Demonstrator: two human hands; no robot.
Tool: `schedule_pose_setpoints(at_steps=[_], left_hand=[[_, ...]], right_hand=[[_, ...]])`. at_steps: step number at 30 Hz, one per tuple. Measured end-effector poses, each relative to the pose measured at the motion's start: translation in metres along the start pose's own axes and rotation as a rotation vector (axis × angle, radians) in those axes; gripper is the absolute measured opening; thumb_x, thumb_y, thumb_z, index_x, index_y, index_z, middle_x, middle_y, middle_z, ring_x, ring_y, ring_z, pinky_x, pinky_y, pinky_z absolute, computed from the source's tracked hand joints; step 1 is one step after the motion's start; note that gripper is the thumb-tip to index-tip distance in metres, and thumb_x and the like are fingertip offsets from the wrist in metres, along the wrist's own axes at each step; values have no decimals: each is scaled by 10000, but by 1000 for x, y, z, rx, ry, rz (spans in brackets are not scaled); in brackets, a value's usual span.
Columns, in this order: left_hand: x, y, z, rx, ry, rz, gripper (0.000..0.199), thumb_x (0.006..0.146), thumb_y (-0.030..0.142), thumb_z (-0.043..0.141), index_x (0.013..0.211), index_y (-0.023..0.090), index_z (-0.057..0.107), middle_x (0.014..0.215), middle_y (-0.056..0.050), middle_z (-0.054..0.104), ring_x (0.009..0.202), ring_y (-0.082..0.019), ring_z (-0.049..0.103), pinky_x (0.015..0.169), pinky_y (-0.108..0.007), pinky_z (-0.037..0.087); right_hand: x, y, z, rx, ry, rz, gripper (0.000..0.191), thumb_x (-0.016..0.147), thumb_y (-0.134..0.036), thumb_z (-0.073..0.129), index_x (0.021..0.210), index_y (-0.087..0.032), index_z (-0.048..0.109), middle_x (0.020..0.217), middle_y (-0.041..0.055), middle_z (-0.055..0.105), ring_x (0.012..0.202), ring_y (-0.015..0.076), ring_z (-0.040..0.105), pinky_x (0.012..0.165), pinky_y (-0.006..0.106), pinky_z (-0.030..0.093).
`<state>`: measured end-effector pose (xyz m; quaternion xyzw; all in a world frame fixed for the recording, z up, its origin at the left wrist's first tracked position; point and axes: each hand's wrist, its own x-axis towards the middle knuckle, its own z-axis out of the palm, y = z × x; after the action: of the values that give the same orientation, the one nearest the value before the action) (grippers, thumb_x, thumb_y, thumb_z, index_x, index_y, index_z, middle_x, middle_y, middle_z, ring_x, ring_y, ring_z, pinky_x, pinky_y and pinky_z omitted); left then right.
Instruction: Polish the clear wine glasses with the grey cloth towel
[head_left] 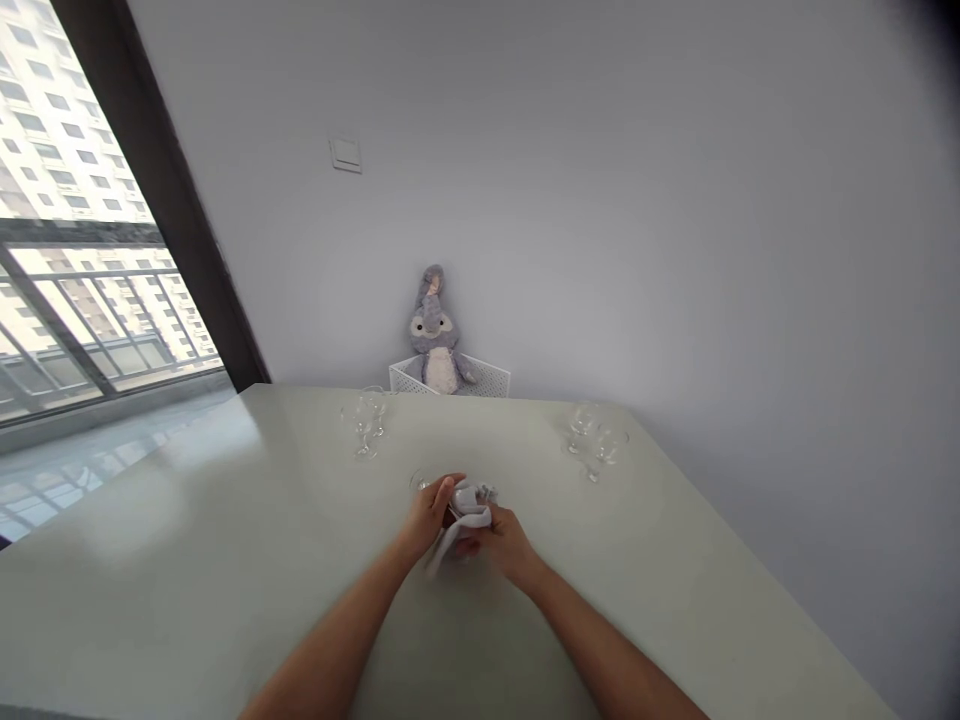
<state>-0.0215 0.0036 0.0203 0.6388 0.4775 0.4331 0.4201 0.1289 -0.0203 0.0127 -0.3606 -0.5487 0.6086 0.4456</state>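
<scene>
A light grey cloth [471, 519] is bunched between my two hands, low over the middle of the table [262, 560]. My left hand [430, 515] has its fingers wrapped round the cloth and a clear object inside it, which looks like part of a glass. My right hand [502, 543] pinches the cloth on the other side. A loose end of cloth hangs down between the hands. Just behind my left hand, the rim of another clear glass [420, 481] shows, partly hidden. Most of what the cloth covers cannot be made out.
Clear stemmed glasses [365, 428] stand at the back left of the table, and more glasses [606, 445] at the back right. Beyond the far edge, a grey plush toy [441, 368] sits in a white basket [491, 381] by the wall. A window is at the left.
</scene>
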Motion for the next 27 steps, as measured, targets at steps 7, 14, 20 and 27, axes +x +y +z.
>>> schedule_pose_setpoints(at_steps=[7, 14, 20, 27], left_hand=[[-4, 6, -11, 712, 227, 441, 314, 816, 306, 457, 1103, 239, 567, 1016, -82, 625, 983, -243, 524, 878, -383, 330], [3, 4, -16, 922, 68, 547, 335, 807, 212, 487, 1130, 290, 534, 909, -57, 657, 1126, -252, 438, 1001, -464, 152], [2, 0, -20, 933, 149, 476, 277, 818, 310, 476, 1069, 266, 586, 710, -64, 642, 779, -221, 553, 853, -395, 289], [4, -6, -30, 1068, 268, 388, 275, 846, 319, 417, 1050, 239, 582, 679, -62, 621, 719, -214, 519, 702, -347, 289]], right_hand=[[10, -7, -26, 160, 194, 56, 366, 635, -425, 662, 845, -134, 587, 673, 36, 645, 536, 168, 614, 483, 252, 422], [6, -11, -36, 78, -95, 49, 307, 664, -384, 656, 835, -132, 620, 684, 31, 639, 605, 148, 598, 564, 269, 446], [10, -17, -51, -6, -79, -64, 342, 767, -423, 532, 956, -153, 624, 873, 56, 633, 806, 179, 568, 712, 335, 454], [5, -23, -50, -783, 238, -510, 344, 785, -283, 497, 1122, -252, 560, 1172, 50, 553, 1113, 273, 415, 972, 489, 224]])
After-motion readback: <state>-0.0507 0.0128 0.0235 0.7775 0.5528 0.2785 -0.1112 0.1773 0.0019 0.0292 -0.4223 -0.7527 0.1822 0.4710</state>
